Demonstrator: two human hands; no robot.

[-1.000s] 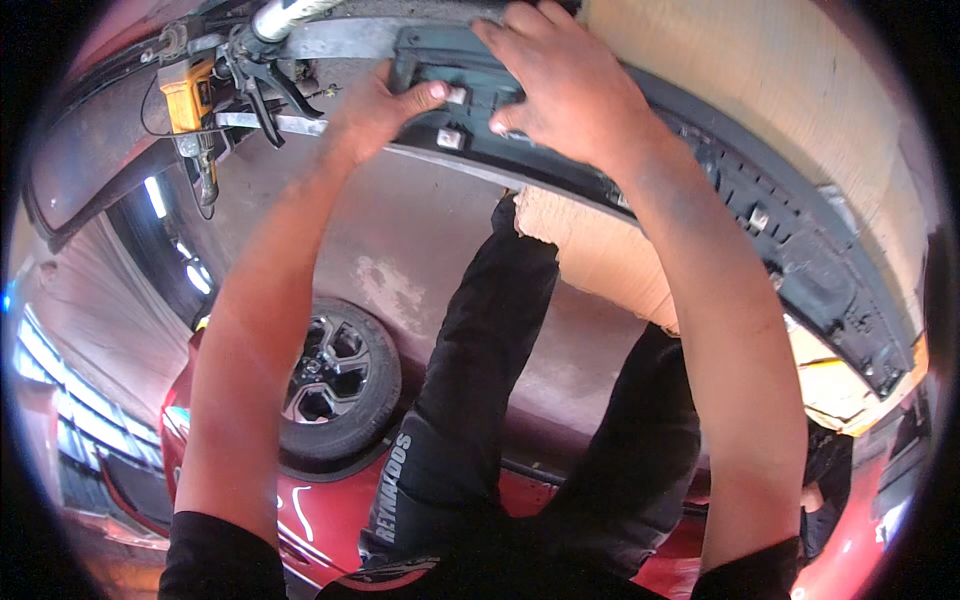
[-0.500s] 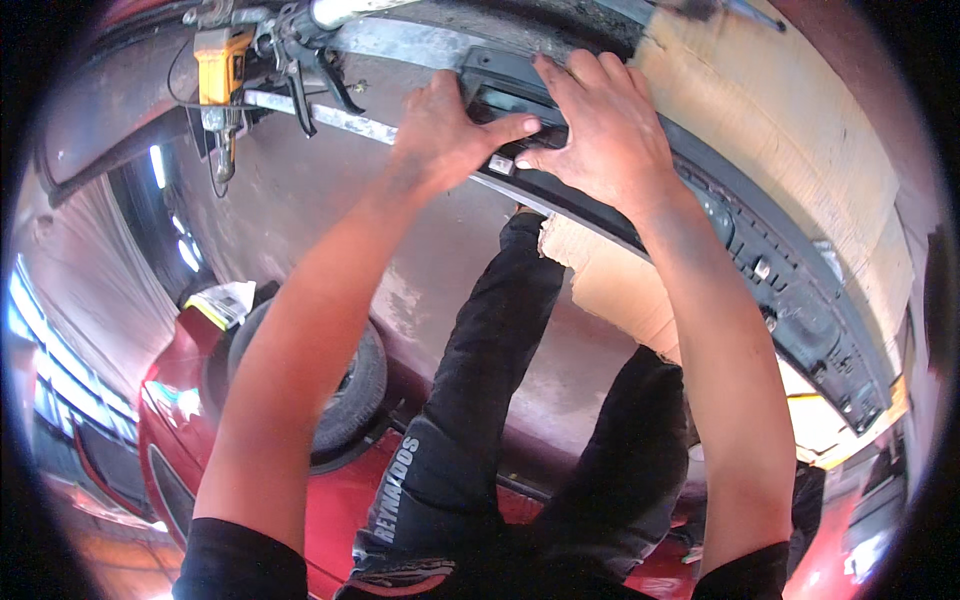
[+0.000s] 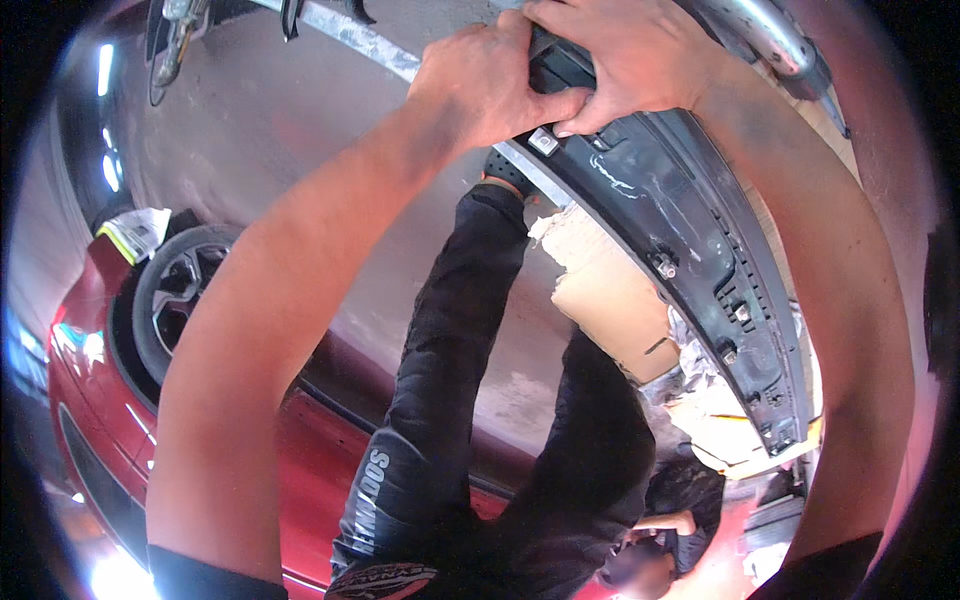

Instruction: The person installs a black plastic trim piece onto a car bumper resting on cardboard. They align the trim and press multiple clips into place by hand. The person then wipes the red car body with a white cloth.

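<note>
A long black plastic trim panel (image 3: 655, 205), apparently a car part, slants from the top centre down to the lower right. Its underside shows ribs, slots and several metal clips. My left hand (image 3: 490, 85) wraps round the panel's upper end from the left. From the right, my right hand (image 3: 635, 65) clasps the same end, fingers over the far edge. Both thumbs point inward and nearly meet on the panel's face. Just below them sits a small square metal clip (image 3: 543, 141). The upper fingertips are partly cut off by the frame's edge.
Cardboard (image 3: 610, 285) lies under the panel's near side. A pale metal rail (image 3: 350, 35) runs behind my left hand. Left stands a red car (image 3: 95, 350) with a wheel (image 3: 185, 290). Metal tools (image 3: 180, 35) hang top left. Another person (image 3: 690, 510) is low at the right.
The view has shifted, so hands and panel sit higher in it and the panel slants more steeply. Both hands keep their grip on its upper end. The other person has come into view.
</note>
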